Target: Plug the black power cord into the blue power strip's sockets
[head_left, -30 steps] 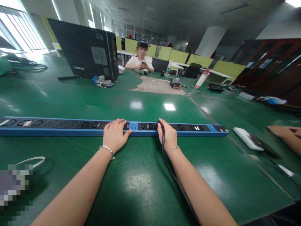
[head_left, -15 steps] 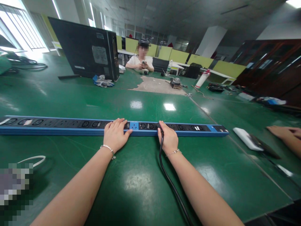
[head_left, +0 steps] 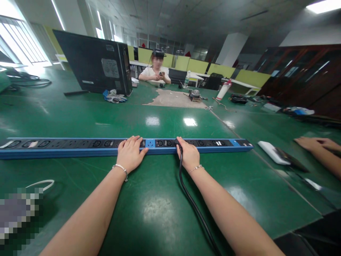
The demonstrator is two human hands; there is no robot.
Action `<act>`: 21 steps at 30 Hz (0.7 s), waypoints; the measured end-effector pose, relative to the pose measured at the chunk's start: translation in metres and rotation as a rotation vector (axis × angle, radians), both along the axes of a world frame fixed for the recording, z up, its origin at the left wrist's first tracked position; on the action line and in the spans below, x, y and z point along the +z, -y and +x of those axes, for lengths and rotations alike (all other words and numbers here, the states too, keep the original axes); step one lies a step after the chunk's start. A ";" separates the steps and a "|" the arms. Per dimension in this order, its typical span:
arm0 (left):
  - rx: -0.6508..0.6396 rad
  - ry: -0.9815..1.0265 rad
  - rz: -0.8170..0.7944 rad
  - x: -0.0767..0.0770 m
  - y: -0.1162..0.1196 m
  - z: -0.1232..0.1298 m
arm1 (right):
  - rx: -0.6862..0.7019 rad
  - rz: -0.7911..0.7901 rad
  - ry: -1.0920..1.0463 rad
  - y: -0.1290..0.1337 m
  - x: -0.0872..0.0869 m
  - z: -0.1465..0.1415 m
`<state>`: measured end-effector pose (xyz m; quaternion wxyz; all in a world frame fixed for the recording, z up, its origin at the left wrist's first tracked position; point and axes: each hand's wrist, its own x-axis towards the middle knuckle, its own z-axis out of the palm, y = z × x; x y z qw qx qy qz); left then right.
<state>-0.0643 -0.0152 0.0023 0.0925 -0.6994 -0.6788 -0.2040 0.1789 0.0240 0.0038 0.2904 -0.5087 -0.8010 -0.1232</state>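
Observation:
A long blue power strip (head_left: 80, 152) with black sockets lies across the green table. My left hand (head_left: 130, 152) grips it left of the blue socket, fingers laid over the top to the far edge and the thumb on the near side. My right hand (head_left: 188, 153) is closed around a black plug (head_left: 177, 141) at a socket right of the blue one. The fingers partly cover the plug, and how deep it sits cannot be seen. From it a black power cord (head_left: 190, 201) runs down toward me between my forearms.
A black computer tower (head_left: 99, 64) stands at the back left with work gloves (head_left: 115, 96) before it. A person (head_left: 156, 73) sits across the table holding a phone. At right lie a white device (head_left: 273, 153) and another person's hands (head_left: 310, 144). A blurred-out object (head_left: 18, 213) is at near left.
The view has shifted slightly, so the scene sits a little further left. Both hands keep their places on the power strip and plug.

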 end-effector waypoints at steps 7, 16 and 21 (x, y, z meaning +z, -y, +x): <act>-0.004 -0.008 0.028 -0.003 0.000 -0.001 | -0.032 0.058 -0.150 -0.005 -0.009 -0.006; -0.009 0.036 0.037 -0.002 0.000 0.003 | 0.040 0.175 -0.218 -0.010 -0.019 -0.005; -0.021 0.054 0.046 -0.003 -0.001 0.006 | -0.152 0.274 -0.579 -0.008 0.005 0.002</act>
